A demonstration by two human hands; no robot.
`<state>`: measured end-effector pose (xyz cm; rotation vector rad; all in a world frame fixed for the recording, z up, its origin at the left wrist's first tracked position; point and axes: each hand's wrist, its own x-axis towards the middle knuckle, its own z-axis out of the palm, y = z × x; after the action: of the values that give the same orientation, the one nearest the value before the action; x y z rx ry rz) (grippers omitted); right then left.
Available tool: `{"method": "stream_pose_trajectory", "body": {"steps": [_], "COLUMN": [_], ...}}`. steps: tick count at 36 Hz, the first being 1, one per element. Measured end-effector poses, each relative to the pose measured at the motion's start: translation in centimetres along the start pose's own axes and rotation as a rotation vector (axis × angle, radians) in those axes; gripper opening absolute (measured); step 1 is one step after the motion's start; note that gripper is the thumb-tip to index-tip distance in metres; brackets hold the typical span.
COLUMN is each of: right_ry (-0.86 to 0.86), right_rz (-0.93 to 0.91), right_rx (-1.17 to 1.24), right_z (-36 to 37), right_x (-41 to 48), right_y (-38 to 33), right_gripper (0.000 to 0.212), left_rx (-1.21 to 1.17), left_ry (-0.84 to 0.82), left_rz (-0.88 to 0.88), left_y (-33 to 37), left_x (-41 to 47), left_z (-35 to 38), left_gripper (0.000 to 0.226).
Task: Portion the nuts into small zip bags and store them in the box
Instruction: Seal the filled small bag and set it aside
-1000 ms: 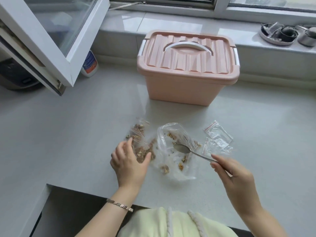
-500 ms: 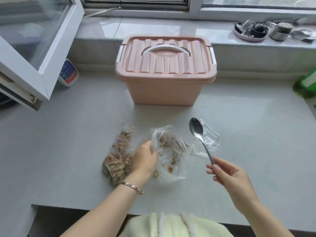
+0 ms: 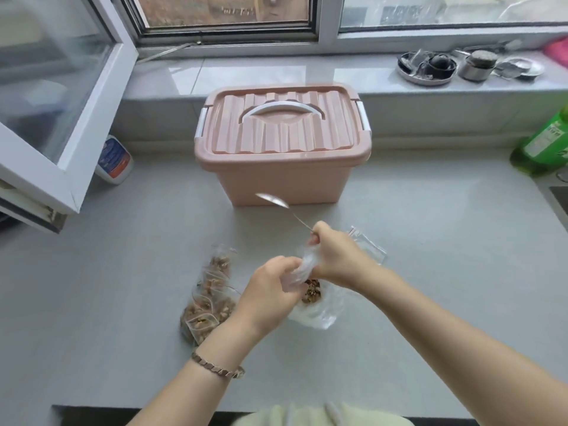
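A large clear bag of nuts [image 3: 316, 305] lies on the grey counter [image 3: 430, 272], its top bunched between both hands. My left hand [image 3: 270, 290] grips the bunched plastic from the left. My right hand [image 3: 336, 256] grips it from the right and also holds a metal spoon [image 3: 275, 200] that points up and left. Several filled small zip bags [image 3: 209, 293] lie in a pile left of my left hand. Empty small zip bags [image 3: 368, 249] peek out behind my right hand. The pink box [image 3: 284, 142] stands behind, lid closed.
An open window sash [image 3: 61, 118] juts over the counter at the left, with a white bottle [image 3: 114, 159] under it. A green bottle [image 3: 544, 142] stands at the right edge. Metal dishes [image 3: 430, 67] sit on the windowsill.
My right hand has moved left with the spoon and closed on the top of the large bag beside my left hand. The bag's mouth is now bunched shut. The camera has tilted up.
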<state>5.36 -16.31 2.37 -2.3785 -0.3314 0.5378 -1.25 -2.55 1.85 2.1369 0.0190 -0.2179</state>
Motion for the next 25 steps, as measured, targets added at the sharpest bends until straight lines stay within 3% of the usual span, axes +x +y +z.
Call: {"method": "stream_pose_trajectory", "body": {"steps": [3, 5, 8, 9, 11, 15, 20, 25], "right_ry": [0.046, 0.119, 0.165, 0.169, 0.181, 0.217, 0.202, 0.163], "right_rz": [-0.007, 0.011, 0.054, 0.055, 0.062, 0.133, 0.191, 0.184], "right_rx": [0.008, 0.117, 0.26, 0.274, 0.277, 0.376, 0.438, 0.353], "right_z": [0.5, 0.7, 0.7, 0.7, 0.5, -0.2, -0.1, 1.3], "right_x": [0.5, 0.4, 0.0, -0.1, -0.4, -0.8, -0.9, -1.8], "right_y": [0.4, 1.0, 1.7, 1.9, 2.2, 3.0, 4.1, 4.3], "right_gripper": [0.038, 0.038, 0.037, 0.037, 0.036, 0.037, 0.037, 0.044], "left_rx": [0.109, 0.242, 0.342, 0.351, 0.271, -0.062, -0.29, -0.27], "left_ry": [0.064, 0.106, 0.125, 0.129, 0.099, 0.154, 0.182, 0.071], "left_rz": [-0.063, -0.197, -0.356, -0.366, -0.41, -0.387, -0.29, -0.213], "left_y": [-0.6, -1.9, -3.4, -3.8, -4.5, -4.2, -2.1, -0.9], "left_x": [0.0, 0.1, 0.2, 0.2, 0.6, 1.4, 1.3, 0.1], "left_z": [-0.4, -0.7, -1.0, -1.1, -1.2, -1.6, -1.4, -0.9], "left_gripper": [0.035, 0.041, 0.012, 0.021, 0.033, 0.023, 0.011, 0.011]}}
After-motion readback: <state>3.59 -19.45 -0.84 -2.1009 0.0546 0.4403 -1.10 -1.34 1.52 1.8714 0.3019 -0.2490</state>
